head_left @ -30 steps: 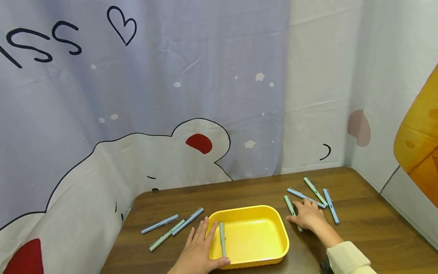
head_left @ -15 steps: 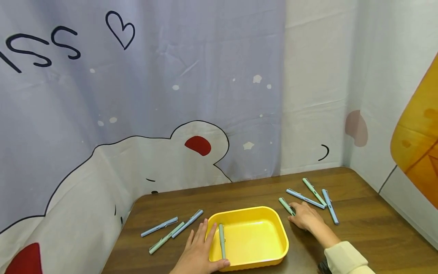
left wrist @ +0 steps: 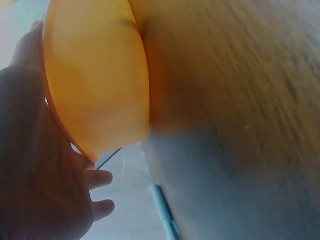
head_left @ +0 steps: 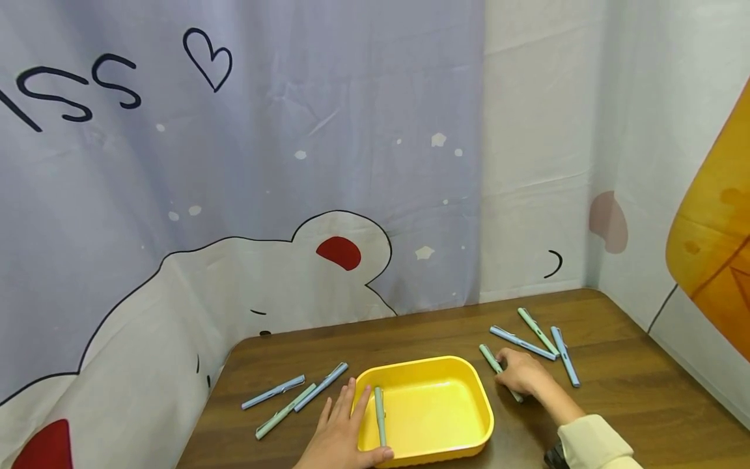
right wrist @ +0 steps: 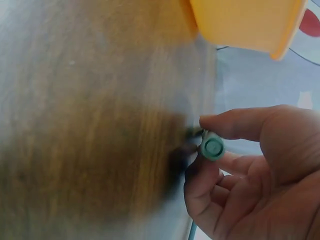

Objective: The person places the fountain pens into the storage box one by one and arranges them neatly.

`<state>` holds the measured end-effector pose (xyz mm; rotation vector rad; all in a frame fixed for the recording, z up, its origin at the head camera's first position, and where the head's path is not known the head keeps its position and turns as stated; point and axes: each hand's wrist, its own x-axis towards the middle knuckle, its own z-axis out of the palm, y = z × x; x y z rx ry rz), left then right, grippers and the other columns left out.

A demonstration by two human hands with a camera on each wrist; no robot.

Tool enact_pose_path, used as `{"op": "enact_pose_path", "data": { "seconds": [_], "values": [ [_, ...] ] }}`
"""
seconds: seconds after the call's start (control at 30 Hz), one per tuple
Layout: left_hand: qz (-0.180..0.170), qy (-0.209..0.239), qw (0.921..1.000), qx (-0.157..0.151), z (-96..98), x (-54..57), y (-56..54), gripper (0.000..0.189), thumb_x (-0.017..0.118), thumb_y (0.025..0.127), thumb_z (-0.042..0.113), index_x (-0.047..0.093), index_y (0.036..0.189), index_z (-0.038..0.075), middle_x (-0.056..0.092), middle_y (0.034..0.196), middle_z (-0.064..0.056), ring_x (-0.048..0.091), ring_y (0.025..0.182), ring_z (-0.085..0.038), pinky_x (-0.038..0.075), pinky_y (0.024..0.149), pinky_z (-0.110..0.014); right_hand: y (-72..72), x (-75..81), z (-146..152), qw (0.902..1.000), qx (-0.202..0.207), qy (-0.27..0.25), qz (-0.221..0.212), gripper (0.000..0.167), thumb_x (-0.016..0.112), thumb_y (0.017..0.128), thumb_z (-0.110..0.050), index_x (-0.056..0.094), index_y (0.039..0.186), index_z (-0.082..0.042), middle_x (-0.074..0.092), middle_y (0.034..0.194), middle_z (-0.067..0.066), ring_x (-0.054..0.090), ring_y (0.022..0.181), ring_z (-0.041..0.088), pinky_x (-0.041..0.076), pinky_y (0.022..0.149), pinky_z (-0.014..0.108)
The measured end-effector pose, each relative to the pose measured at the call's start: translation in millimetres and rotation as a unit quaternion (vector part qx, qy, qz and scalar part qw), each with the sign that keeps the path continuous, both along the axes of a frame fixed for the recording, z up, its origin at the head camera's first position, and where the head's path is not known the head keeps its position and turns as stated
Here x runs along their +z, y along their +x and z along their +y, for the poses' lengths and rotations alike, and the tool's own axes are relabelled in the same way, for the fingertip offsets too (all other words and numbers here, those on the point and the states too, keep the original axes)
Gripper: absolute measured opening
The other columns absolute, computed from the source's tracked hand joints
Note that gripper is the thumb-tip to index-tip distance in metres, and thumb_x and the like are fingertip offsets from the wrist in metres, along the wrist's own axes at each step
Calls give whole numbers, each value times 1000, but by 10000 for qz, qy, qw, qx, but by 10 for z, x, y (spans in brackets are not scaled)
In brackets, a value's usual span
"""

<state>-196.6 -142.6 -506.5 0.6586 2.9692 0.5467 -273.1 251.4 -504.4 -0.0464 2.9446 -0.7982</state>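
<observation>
In the head view my right hand pinches a light green pen just right of the yellow tray. The right wrist view shows the pen's round end between thumb and fingertips, close over the table. My left hand rests on the tray's left rim, fingers spread and fairly straight, thumb at the front rim. Inside the tray, near the left wall, lies another green pen. The left wrist view has the left palm against the tray's outer wall.
Left of the tray lie a blue pen, a green pen and a second blue pen. Beyond the right hand are a green pen and two blue pens, one crosswise, one at right. A printed curtain borders the wooden table.
My right hand, earlier spread over the green pen, now pinches it, and the pen has shifted slightly left. The left hand stays on the tray. The head view has tilted up slightly.
</observation>
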Motion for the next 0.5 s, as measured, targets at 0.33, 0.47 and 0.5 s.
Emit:
{"op": "enact_pose_path", "data": {
  "seconds": [0.33, 0.47, 0.5],
  "values": [
    [2, 19, 10000, -25, -3, 3, -2, 112, 61, 81, 79, 24, 161, 10, 13, 167, -24, 21, 151, -45, 17, 117, -70, 32, 39, 48, 9653, -489, -2467, -710, 39, 67, 95, -11, 49, 127, 3, 62, 103, 15, 55, 74, 22, 51, 59, 34],
    [-4, 44, 10000, -19, -3, 6, -4, 112, 61, 81, 79, 24, 161, 10, 13, 167, -24, 22, 151, -45, 17, 116, -70, 46, 56, 63, 9450, -445, -3146, -780, 46, 68, 95, -12, 43, 132, 2, 61, 95, 9, 53, 70, 19, 53, 59, 34],
    [-7, 46, 10000, -22, -3, 7, -4, 112, 61, 81, 79, 24, 161, 10, 13, 167, -24, 22, 151, -45, 17, 116, -70, 48, 54, 69, 9393, -386, -3315, -797, 48, 69, 95, -11, 41, 132, 3, 60, 94, 9, 54, 70, 19, 55, 60, 35]
  ]
}}
